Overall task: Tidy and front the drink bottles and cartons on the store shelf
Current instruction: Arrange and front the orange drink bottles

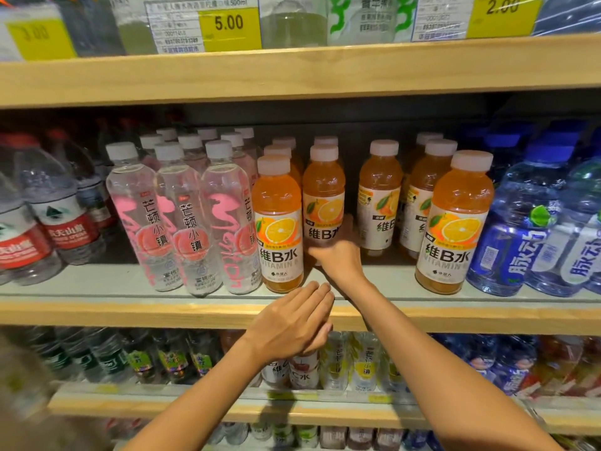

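Orange vitamin-B water bottle (323, 203), frame centre, middle shelf (81, 281): set back from the front row. My right hand (338, 255) grips its base, likely to draw it forward. Left hand (292, 323): flat, empty, hovering at shelf lip.

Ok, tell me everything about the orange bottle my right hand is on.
The orange drink bottle is clear plastic, full of orange liquid, with a pale cap and a white label showing a cut orange. It stands upright, set back from the front edge of the shelf. The right hand grips its lower part.
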`<state>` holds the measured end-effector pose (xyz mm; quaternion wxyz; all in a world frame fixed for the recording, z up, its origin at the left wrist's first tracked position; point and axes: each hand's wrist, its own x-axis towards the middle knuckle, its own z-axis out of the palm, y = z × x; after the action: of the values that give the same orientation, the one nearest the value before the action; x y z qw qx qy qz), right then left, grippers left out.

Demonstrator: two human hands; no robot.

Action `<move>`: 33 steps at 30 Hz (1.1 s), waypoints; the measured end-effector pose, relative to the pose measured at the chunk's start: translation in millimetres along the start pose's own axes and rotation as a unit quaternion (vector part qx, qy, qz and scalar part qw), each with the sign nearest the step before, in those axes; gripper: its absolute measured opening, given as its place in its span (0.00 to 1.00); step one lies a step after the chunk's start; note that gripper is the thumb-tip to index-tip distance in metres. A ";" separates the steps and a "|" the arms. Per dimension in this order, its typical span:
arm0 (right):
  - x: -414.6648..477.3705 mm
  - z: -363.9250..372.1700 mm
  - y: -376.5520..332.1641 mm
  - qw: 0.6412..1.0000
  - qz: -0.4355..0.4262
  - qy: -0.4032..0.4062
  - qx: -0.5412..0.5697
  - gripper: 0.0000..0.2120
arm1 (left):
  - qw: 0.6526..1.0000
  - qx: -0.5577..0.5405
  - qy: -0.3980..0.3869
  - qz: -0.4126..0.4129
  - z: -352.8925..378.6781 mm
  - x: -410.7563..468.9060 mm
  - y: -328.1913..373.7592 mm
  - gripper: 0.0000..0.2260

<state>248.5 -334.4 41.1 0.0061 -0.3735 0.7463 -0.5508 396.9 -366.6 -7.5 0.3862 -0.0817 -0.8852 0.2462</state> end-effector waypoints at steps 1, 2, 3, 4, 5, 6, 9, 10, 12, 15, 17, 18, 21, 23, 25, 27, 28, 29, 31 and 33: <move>-1.6 -1.0 -2.0 1.000 -0.014 0.014 0.008 0.34 | 1.000 0.001 -0.003 -0.002 -0.2 -0.1 0.6 0.18; -3.9 -2.7 -4.2 0.999 -0.020 0.023 0.012 0.33 | 1.000 -0.001 -0.006 -0.006 -0.7 0.6 0.9 0.18; -6.2 -5.1 -5.1 0.999 -0.024 0.028 0.019 0.30 | 1.000 -0.005 -0.010 -0.012 -1.8 1.6 1.3 0.18; -9.0 -8.3 -6.4 0.999 -0.026 0.031 0.027 0.25 | 1.000 -0.010 -0.013 -0.016 -3.1 2.9 1.7 0.18; -12.0 -12.4 -7.6 0.999 -0.030 0.031 0.034 0.20 | 1.000 -0.019 -0.015 -0.019 -4.7 4.3 1.4 0.18; -15.0 -17.2 -8.7 0.998 -0.035 0.026 0.038 0.14 | 0.999 -0.028 -0.016 -0.022 -6.6 5.5 1.1 0.17; -20.4 -36.6 -11.2 0.997 -0.055 0.013 0.054 0.10 | 0.995 -0.074 -0.043 -0.056 -16.1 10.8 2.8 0.16; -22.8 -44.4 -12.8 0.997 -0.054 0.015 0.053 0.11 | 0.991 -0.090 -0.061 -0.075 -19.0 13.6 3.9 0.16; -29.8 -60.7 -15.8 0.998 -0.041 0.024 0.040 0.18 | 0.976 -0.133 -0.095 -0.147 -26.1 20.6 7.9 0.15; -46.1 -82.7 -17.3 0.998 -0.037 -0.001 0.052 0.26 | 0.895 -0.280 -0.069 -0.341 -36.0 35.4 11.6 0.11; -59.9 -93.8 -17.5 0.997 -0.034 -0.028 0.070 0.25 | 0.788 -0.418 -0.001 -0.452 -42.3 52.5 9.3 0.08; -66.8 -97.9 -17.8 0.996 -0.030 -0.041 0.078 0.24 | 0.711 -0.503 0.034 -0.490 -47.0 64.4 7.4 0.09; -86.5 -101.6 -19.2 0.991 0.003 -0.083 0.100 0.24 | 0.527 -0.663 0.103 -0.522 -60.6 99.0 1.7 0.23; -97.5 -98.8 -21.0 0.989 0.032 -0.094 0.111 0.27 | 0.514 -0.672 0.106 -0.523 -67.4 114.3 5.0 0.27; -106.0 -95.3 -23.2 0.991 0.045 -0.081 0.093 0.26 | 0.531 -0.655 0.103 -0.528 -69.8 124.3 12.9 0.25; -113.1 -93.9 -25.0 0.996 0.053 -0.054 0.056 0.24 | 0.543 -0.626 0.123 -0.546 -70.5 131.4 21.3 0.21; -115.5 -93.9 -25.7 0.997 0.057 -0.041 0.041 0.23 | 0.544 -0.617 0.136 -0.553 -69.4 134.4 23.6 0.19; -117.8 -94.0 -26.2 0.997 0.059 -0.034 0.033 0.24 | 0.542 -0.612 0.144 -0.558 -68.5 137.0 25.2 0.18; -120.9 -93.8 -27.1 0.997 0.058 -0.034 0.030 0.28 | 0.541 -0.609 0.153 -0.560 -68.9 141.5 25.0 0.16; -122.4 -96.8 -26.8 0.995 0.054 -0.055 0.061 0.32 | 0.538 -0.619 0.151 -0.552 -69.4 144.3 21.8 0.12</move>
<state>310.9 -189.3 52.0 0.0996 -0.3611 0.7289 -0.5731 346.8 -273.6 114.8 0.4269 0.1683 -0.6154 -0.6409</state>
